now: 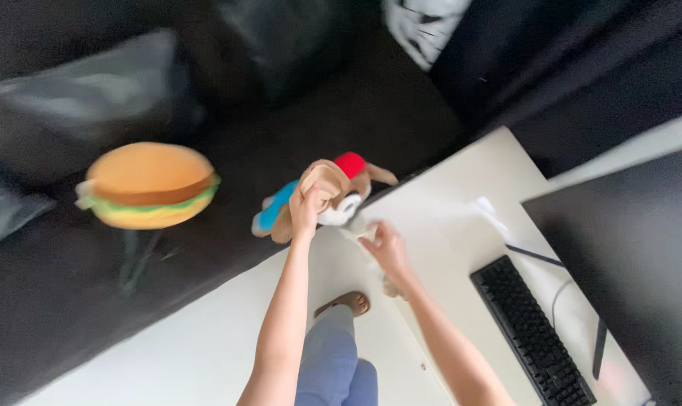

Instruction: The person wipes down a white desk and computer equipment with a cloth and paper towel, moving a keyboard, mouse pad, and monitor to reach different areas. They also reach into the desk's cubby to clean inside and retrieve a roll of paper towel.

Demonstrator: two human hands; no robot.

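Two bare hands in view, a left hand [305, 204] and a right hand [384, 246]; one plush dog [333, 197] with a red cap; one plush hamburger [150, 185]; one black keyboard [533, 332]; one dark monitor [627, 263]; one white desk [446, 225]; one black sofa [371, 113]; two grey cushions [92, 83]; one sandalled foot [347, 303]; one black-and-white patterned pillow [423, 22].

Plush dog [322, 199]: tan/brown, red cap, blue body, white muzzle. Left of dog: burger plush [149, 185], orange bun, brown patty, green/yellow layers. Sofa [205, 98] behind dog: black. Right of dog: white desk [446, 218], black keyboard [533, 331].
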